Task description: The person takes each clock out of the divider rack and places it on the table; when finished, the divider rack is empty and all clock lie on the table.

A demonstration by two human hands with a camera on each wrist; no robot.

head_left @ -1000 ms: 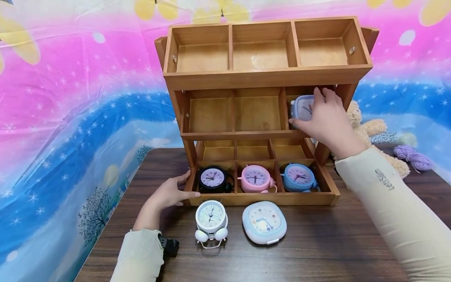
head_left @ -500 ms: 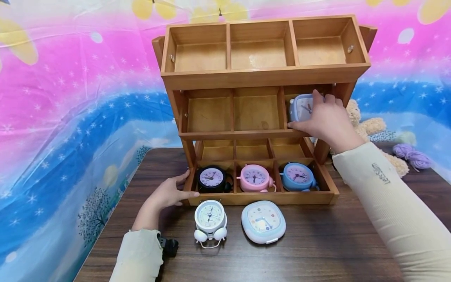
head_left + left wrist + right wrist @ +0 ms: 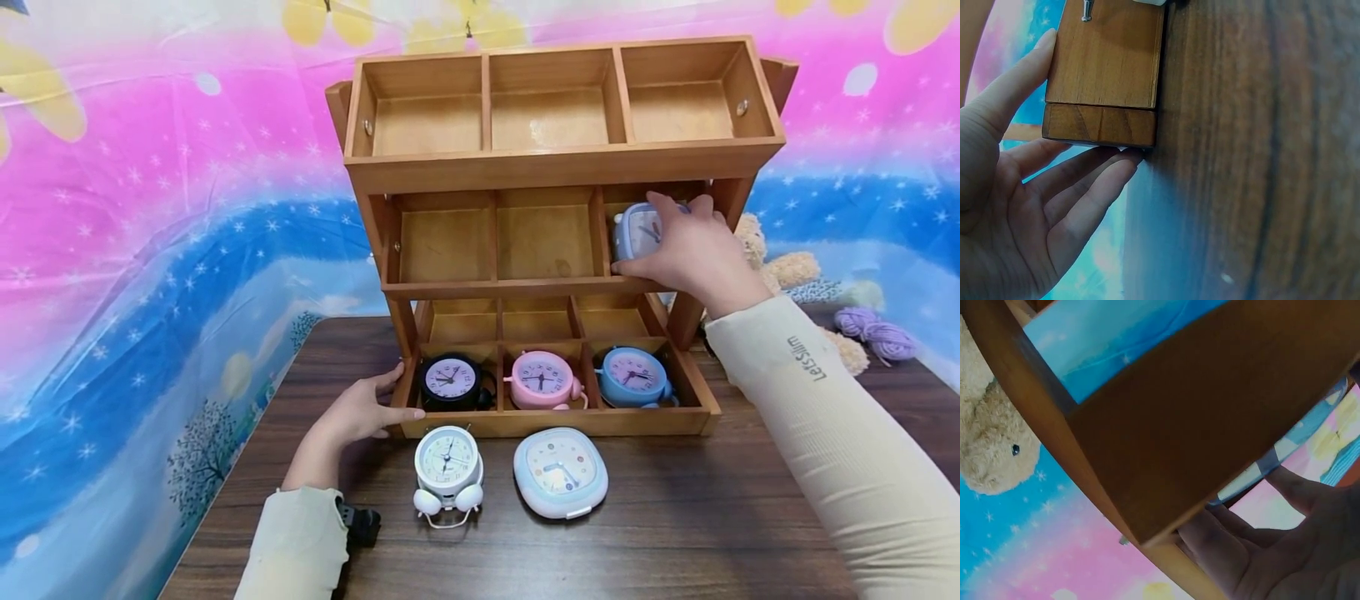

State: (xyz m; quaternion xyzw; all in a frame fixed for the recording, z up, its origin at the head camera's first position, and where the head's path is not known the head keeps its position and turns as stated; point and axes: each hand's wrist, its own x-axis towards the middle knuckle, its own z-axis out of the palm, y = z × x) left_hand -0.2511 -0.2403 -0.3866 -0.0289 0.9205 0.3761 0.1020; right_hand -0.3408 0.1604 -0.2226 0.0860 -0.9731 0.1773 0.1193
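Moved since half a second ago: only small thing, the fingers of the person's right hand (image 3: 690,254) have shifted a little to the left over the clock they handle; this clock itself stays in its place.
Clock in hand: one pale blue clock of rounded square shape (image 3: 640,232), standing in the right compartment of the middle tray of a three-tier brown wooden shelf (image 3: 562,171).
Right grip: closed about that clock, the fingers bent over its upper side and the thumb at its lower left corner.
Left grip: the left hand (image 3: 360,414) has its fingers spread and nearly straight; it rests on the left front corner of the bottom tray, thumb on the front rim, fingers along the outer side.
Bottom tray: from left to right, a black round clock (image 3: 451,380), a pink round clock (image 3: 542,379) and a blue round clock (image 3: 634,377), each in its own compartment.
Table before the shelf: on the dark wooden table (image 3: 660,517) lie a white twin-bell clock (image 3: 448,462) and, near it, a white and pale blue rounded clock (image 3: 561,475).
Behind, at right: a beige plush toy (image 3: 795,270) and lilac yarn (image 3: 888,335).
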